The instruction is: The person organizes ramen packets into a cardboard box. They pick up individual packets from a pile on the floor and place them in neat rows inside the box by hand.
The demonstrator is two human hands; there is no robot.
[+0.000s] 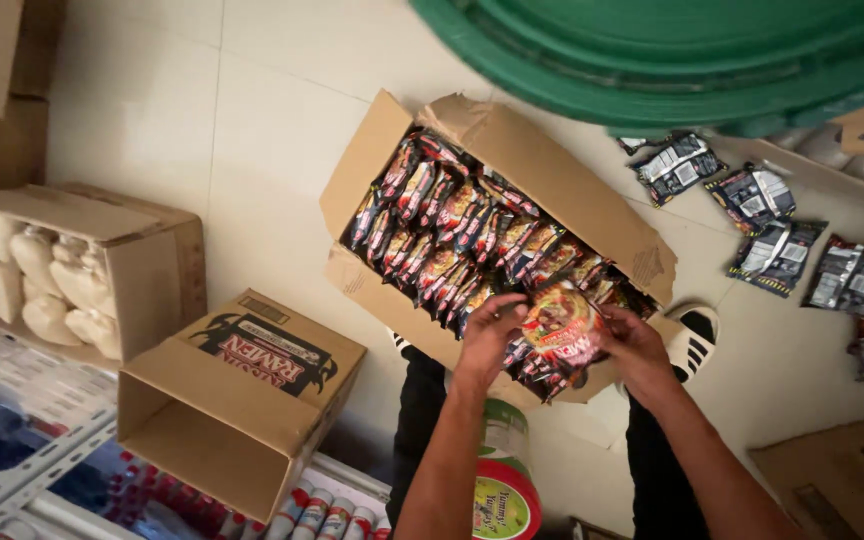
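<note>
Both hands grip a stack of glossy red-and-black noodle packets point(559, 335) over the near end of the open carton point(512, 150): the left hand point(489, 332) is clamped on the stack's left side, the right hand point(632, 345) on its right. The step looks like lifting a handful out; the next move likely calls for a firm squeeze, since the slick film packets could slide apart. The carton, of creased brown cardboard, lies on the pale tile floor point(242, 130), tightly packed with upright packets. More packets point(782, 250) lie scattered by the floor's right edge; an empty box point(242, 400) sits left.
</note>
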